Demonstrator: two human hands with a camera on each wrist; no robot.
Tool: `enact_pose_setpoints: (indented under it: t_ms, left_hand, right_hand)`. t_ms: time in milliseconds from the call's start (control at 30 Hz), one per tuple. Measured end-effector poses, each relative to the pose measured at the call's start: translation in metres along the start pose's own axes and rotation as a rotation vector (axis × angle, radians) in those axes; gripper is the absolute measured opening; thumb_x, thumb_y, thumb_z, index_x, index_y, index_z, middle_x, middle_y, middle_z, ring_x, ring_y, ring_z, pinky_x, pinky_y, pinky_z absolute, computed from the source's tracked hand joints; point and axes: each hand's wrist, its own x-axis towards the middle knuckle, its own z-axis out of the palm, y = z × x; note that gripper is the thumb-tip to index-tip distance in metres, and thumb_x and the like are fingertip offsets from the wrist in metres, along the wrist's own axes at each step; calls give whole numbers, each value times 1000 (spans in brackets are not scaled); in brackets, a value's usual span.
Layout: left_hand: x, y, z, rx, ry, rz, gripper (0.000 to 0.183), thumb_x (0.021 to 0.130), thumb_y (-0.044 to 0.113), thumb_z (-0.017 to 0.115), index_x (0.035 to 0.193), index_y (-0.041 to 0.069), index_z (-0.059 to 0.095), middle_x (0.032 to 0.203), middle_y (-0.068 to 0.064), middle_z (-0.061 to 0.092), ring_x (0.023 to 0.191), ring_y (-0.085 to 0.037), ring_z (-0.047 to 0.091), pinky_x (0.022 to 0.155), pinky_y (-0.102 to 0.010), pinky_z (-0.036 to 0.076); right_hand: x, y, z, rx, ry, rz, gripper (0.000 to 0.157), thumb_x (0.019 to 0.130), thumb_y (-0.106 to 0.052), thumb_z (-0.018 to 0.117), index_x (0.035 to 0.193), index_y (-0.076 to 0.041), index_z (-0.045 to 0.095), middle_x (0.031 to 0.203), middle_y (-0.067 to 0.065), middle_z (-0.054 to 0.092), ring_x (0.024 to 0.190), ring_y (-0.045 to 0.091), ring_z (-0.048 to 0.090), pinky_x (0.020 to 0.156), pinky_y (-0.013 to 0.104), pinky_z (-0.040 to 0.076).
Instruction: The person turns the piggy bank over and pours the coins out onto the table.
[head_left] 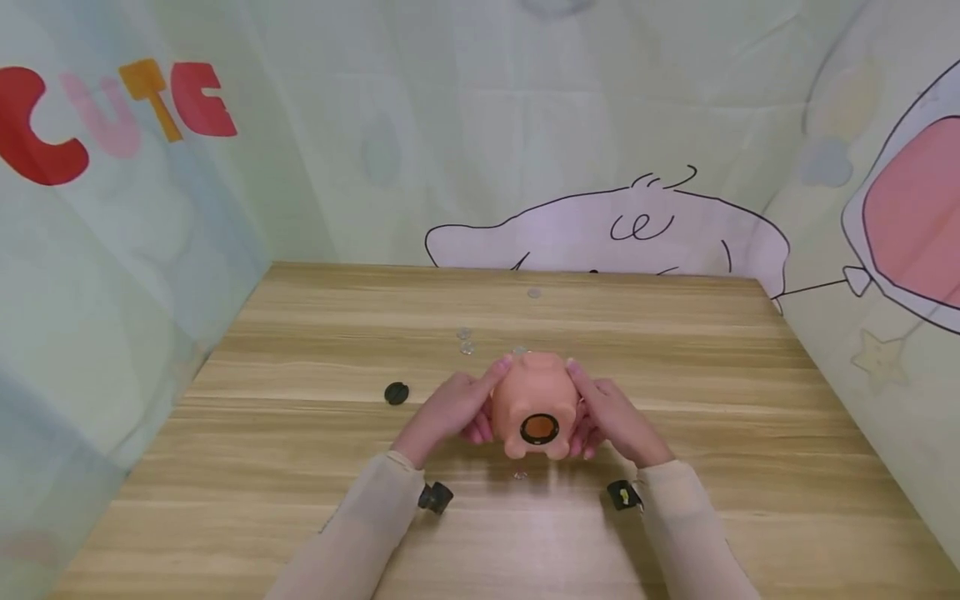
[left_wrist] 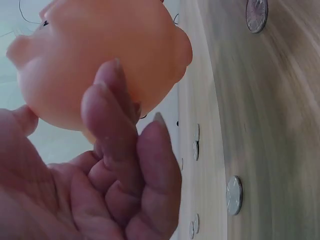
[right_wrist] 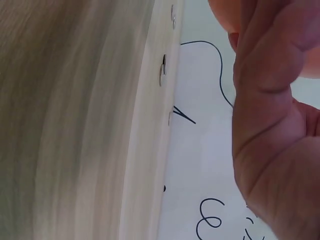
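Note:
A pink piggy bank (head_left: pixel 534 385) is held up off the table between my two hands. Its underside, with a round open hole (head_left: pixel 539 429) rimmed in black, faces me. My left hand (head_left: pixel 459 404) grips its left side, thumb on top and fingers lower down. On the opposite side my right hand (head_left: pixel 611 417) grips it the same way. In the left wrist view the bank's rounded body (left_wrist: pixel 115 50) rests against the fingertips. Only a bit of the pink bank (right_wrist: pixel 225 15) shows behind the hand in the right wrist view. A black round plug (head_left: pixel 396 393) lies left of the left hand.
Silver coins lie on the wooden table (head_left: pixel 300 467): one coin (head_left: pixel 521 475) below the bank, a pair including this coin (head_left: pixel 467 347) beyond the left hand, and another coin (head_left: pixel 534 292) near the back edge. Printed curtains (head_left: pixel 337 167) stand behind and at both sides.

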Motion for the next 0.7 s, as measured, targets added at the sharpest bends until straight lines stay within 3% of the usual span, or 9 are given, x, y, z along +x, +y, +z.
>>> enact_pose_setpoints:
  t_ms: [167, 333, 500, 600, 700]
  left_hand:
    - [1, -1, 1, 11, 28, 13, 87, 88, 82, 33, 71, 4, 70, 62, -10, 66, 48, -18, 59, 53, -36, 54]
    - [3, -2, -1, 17, 66, 39, 82, 90, 79, 34, 78, 5, 69, 66, -9, 65, 54, -19, 58, 55, -31, 51]
    - [2, -1, -4, -12, 72, 123, 68, 96, 67, 44, 120, 8, 65, 99, -8, 66, 77, -27, 64, 65, -39, 55]
    - [1, -2, -5, -53, 45, 185, 63, 96, 57, 56, 141, 14, 52, 124, -6, 59, 89, -27, 65, 72, -41, 56]
    - [0, -4, -6, -89, 18, 231, 67, 91, 45, 70, 147, 17, 46, 136, -4, 52, 93, -23, 65, 78, -38, 56]
  right_hand:
    - [1, 2, 0, -6, 14, -1, 83, 99, -68, 31, 82, 3, 70, 64, 20, 66, 47, 21, 60, 42, 30, 51]
    - [3, 1, -1, -11, 36, -33, 74, 101, -62, 36, 95, 6, 66, 70, 20, 68, 57, 28, 66, 45, 35, 54]
    - [2, 1, -5, 34, 66, -94, 58, 100, -42, 58, 136, 3, 50, 112, 23, 64, 78, 38, 68, 57, 46, 58]
    - [0, 2, -8, 96, 53, -141, 67, 94, -22, 71, 149, -5, 38, 136, 24, 49, 95, 37, 66, 70, 50, 58]
    - [-2, 4, -10, 110, 53, -204, 78, 86, -9, 78, 152, -9, 36, 146, 22, 42, 109, 35, 62, 81, 48, 57]
